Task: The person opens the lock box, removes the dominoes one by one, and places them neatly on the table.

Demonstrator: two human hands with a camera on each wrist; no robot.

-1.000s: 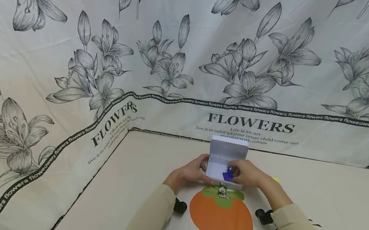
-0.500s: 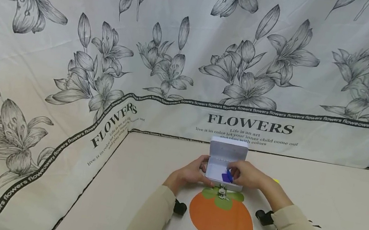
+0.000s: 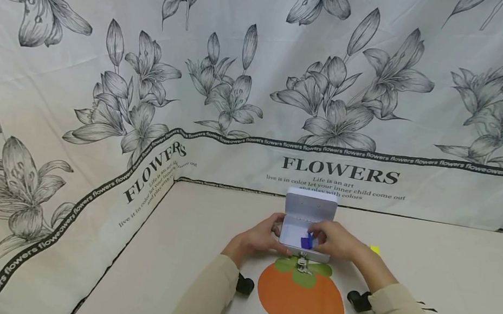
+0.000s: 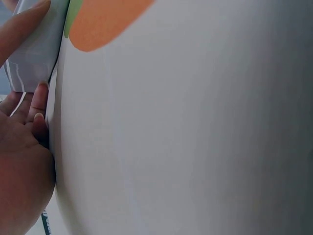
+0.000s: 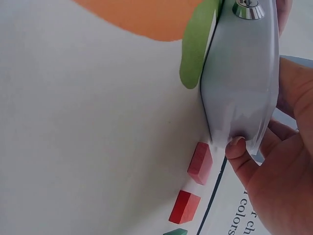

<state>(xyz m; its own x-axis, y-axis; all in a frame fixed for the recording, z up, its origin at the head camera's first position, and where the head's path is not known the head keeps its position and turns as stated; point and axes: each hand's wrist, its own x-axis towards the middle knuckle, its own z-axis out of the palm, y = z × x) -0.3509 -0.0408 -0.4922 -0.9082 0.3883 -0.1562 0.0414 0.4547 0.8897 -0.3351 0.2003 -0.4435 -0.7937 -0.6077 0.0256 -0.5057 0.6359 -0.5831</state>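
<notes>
A small pale metal cash box (image 3: 310, 207) stands on the table, its lid raised at the back and its latch at the front. My left hand (image 3: 264, 234) holds the box at its left side, the thumb along the front wall. Over the right wall reaches my right hand (image 3: 338, 240), with fingertips inside the box pinching a small blue block. A purple-blue block (image 3: 305, 243) shows right beside those fingertips; where one piece ends and the other begins is hard to tell. In the right wrist view the little finger touches the outer side wall, and the other fingertips are hidden.
Two red blocks (image 5: 185, 207) and part of a green block (image 5: 176, 232) lie right of the box. Something yellow (image 3: 374, 249) peeks out behind the right forearm. An orange persimmon print (image 3: 301, 302) marks the cloth in front; a flowered curtain (image 3: 211, 161) hangs behind.
Inside the box, the right fingertips and the blue pieces have shifted slightly, the blue block turning more upright. My left hand keeps its hold. The head view has tilted up a little.
</notes>
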